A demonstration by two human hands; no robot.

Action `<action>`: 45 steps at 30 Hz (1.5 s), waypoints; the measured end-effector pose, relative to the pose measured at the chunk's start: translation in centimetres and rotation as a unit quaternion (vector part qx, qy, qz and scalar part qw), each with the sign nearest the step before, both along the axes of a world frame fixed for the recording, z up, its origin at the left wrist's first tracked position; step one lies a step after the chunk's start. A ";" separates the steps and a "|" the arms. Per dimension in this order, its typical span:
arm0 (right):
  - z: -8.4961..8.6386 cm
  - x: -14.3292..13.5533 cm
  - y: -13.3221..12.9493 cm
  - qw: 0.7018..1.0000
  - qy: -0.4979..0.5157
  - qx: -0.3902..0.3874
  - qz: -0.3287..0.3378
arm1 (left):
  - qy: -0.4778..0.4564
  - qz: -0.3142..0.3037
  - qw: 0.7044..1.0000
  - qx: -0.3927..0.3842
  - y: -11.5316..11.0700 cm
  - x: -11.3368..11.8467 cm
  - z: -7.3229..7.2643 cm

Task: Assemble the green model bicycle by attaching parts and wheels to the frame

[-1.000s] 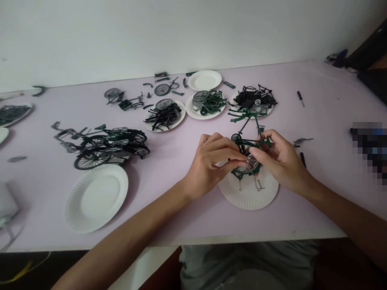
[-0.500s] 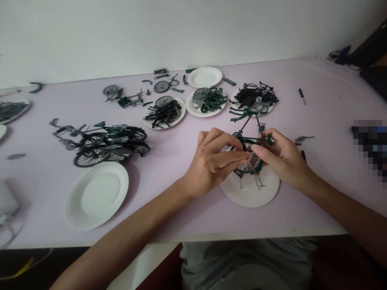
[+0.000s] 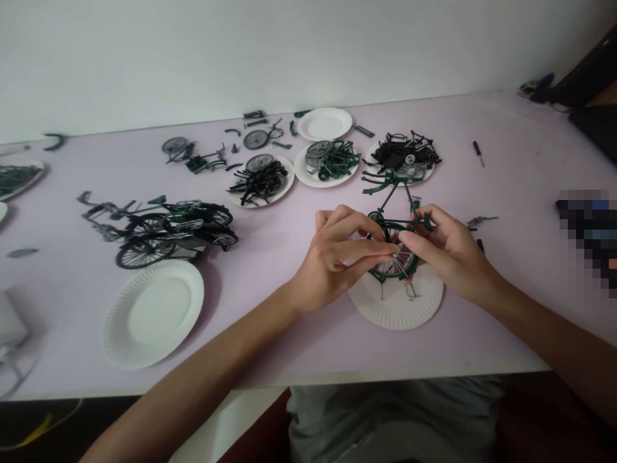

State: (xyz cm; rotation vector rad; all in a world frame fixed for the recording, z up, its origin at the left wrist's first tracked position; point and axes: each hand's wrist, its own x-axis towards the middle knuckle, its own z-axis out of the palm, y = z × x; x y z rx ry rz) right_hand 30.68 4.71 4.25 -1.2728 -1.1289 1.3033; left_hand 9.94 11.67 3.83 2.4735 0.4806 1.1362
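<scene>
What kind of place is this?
Probably a hobby or assembly bench: a long table against a plain wall, paper plates of sorted parts, finished model bicycles, and a small screwdriver.

Three filled plates (image 3: 325, 173) lie behind the held bicycle frame (image 3: 396, 231).

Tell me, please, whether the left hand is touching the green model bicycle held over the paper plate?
Touching. The head view shows the left hand with fingertips pinched on the wheel of the green model bicycle, with no gap between them.

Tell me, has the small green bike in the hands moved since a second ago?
No: the green bike stays over the same paper plate.
</scene>
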 end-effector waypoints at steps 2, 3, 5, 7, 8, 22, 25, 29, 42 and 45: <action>0.0 0.0 0.0 1.000 0.000 0.006 0.002 | -0.005 0.001 1.000 0.000 -0.1 0.1 0.0; 0.0 0.0 -0.1 1.000 -0.001 0.007 0.002 | -0.007 0.002 1.000 0.004 -0.1 0.1 0.1; -0.1 0.1 -0.1 1.000 -0.003 0.008 0.004 | -0.005 0.005 1.000 0.007 -0.1 0.1 0.1; -0.1 0.1 -0.2 1.000 -0.005 0.009 0.005 | 0.004 0.007 1.000 0.006 -0.2 0.1 0.1; -0.1 0.1 -0.2 1.000 -0.007 0.009 0.005 | 0.008 0.007 1.000 0.004 -0.2 0.1 0.1; 0.3 0.0 -0.1 1.000 -0.011 -0.006 0.002 | 0.032 0.000 0.999 -0.021 0.0 -0.2 0.4; 0.2 0.0 -0.1 1.000 -0.008 -0.007 0.003 | 0.025 -0.003 0.999 -0.026 -0.1 -0.1 0.4; 0.2 0.0 -0.1 1.000 -0.010 -0.002 0.004 | 0.009 -0.006 0.999 -0.030 -0.1 0.0 0.3; 0.0 0.1 -0.1 1.000 -0.011 0.003 0.007 | 0.000 0.001 0.999 -0.054 -0.1 0.1 -0.1; 0.0 0.2 -0.1 1.000 -0.020 0.006 0.004 | 0.002 0.002 0.998 -0.064 -0.2 0.1 -0.2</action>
